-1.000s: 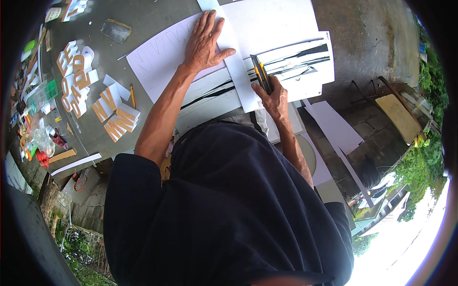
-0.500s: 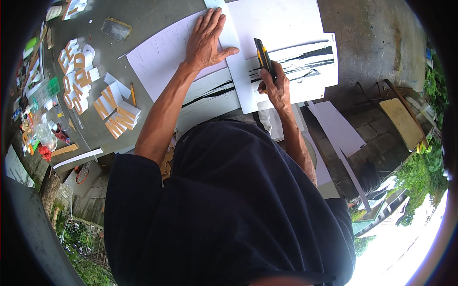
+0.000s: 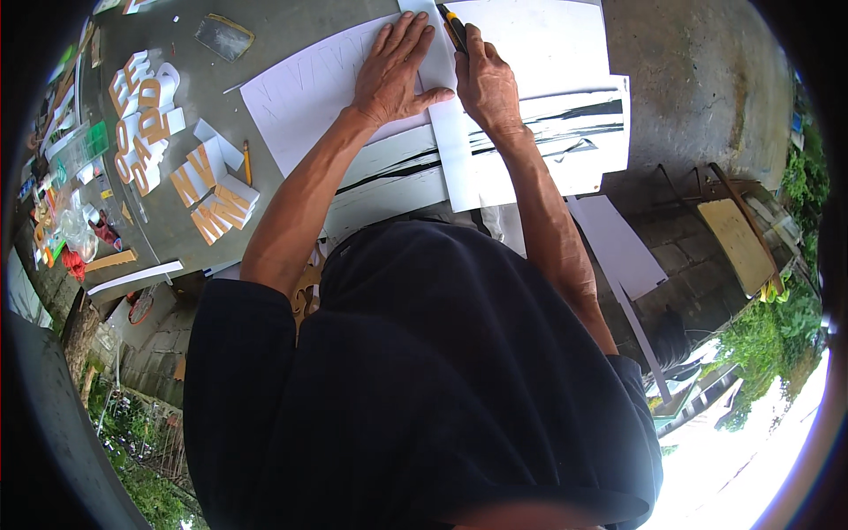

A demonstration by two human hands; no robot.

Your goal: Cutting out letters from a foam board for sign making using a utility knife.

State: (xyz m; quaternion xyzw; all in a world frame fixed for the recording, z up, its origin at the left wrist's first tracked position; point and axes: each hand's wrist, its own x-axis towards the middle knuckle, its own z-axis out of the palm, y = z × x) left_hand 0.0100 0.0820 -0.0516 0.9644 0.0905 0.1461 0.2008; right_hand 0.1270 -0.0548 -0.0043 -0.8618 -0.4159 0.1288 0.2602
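My left hand (image 3: 393, 75) lies flat with fingers spread over a white sheet with pencil lines (image 3: 291, 110) and the long white straightedge strip (image 3: 450, 168). My right hand (image 3: 486, 84) is closed on a black-and-yellow utility knife (image 3: 455, 26), held along the strip's right edge near its top end. The blade tip is too small to make out. Beneath lies a scored white board (image 3: 565, 132) streaked with black cuts, and a plain white sheet (image 3: 548, 35) lies behind it.
On the grey table (image 3: 190, 88), cutout letters with brown faces (image 3: 141, 124), a pencil (image 3: 247, 163), a translucent plate (image 3: 225, 37) and clutter (image 3: 79, 230) sit to the left. A white offcut (image 3: 623, 247) and tan board (image 3: 733, 247) are lower right, over concrete.
My right hand and the knife have moved upward along the strip from low beside it to near its top end. My left hand has stayed pressed down, shifting slightly right in view.
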